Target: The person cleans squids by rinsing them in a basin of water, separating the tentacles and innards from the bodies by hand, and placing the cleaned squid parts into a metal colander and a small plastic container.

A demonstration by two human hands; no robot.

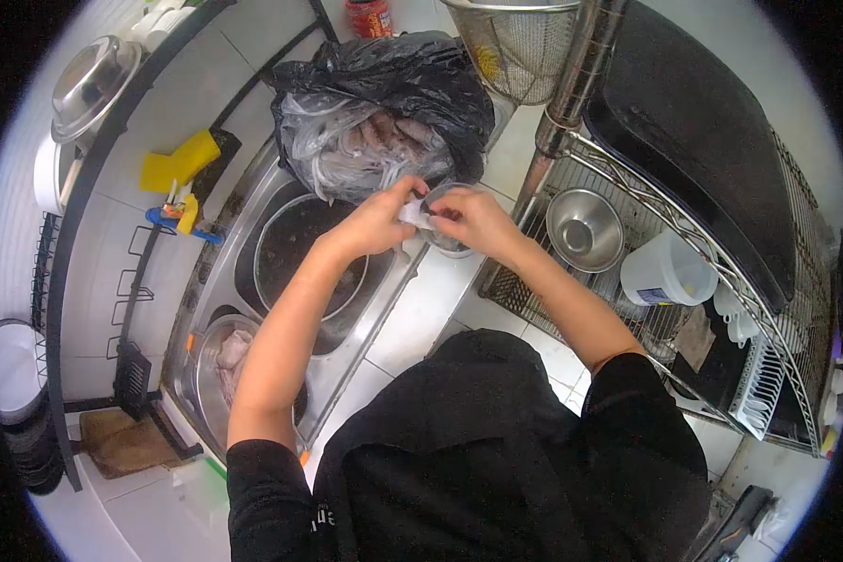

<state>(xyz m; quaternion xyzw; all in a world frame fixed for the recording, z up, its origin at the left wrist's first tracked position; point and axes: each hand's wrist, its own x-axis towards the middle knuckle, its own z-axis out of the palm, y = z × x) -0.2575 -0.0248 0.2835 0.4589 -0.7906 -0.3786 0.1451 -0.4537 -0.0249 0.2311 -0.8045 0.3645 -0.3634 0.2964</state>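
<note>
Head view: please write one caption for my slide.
Left hand and right hand work at a pale piece near a black bag.

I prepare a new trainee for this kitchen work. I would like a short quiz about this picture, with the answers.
1. True or false: the black plastic bag is tied shut.
2. Which thing stands next to the steel bowl at the right of the picture?
A) a red jar
B) a white plastic tub
C) a mesh strainer
3. What shows between the left hand and the right hand?

Key:
1. False; its mouth is open and the contents show.
2. B.
3. A small whitish piece; exactly what it is cannot be told.
</note>
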